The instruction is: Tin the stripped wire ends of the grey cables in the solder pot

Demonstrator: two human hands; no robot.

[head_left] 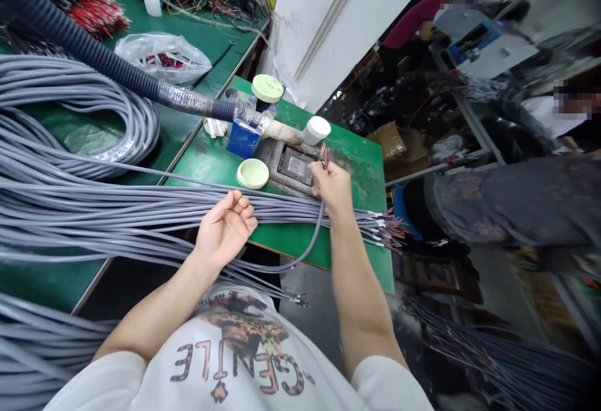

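Nearest, smooth grey cables [141,217] lay bundled across a scuffed green bench [357,154] in a cluttered workshop. Palm up, the left hand [225,226] rested loosely curled on them. Farther right, the right hand [332,187] pinched one cable [307,251] beside a metal pot [295,165].

One head-worn view, forward and steeply down, close over the green bench [357,148]; no second view

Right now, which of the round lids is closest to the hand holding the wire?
The white cap just above the right hand is closest. The two pale green lids lie farther left.
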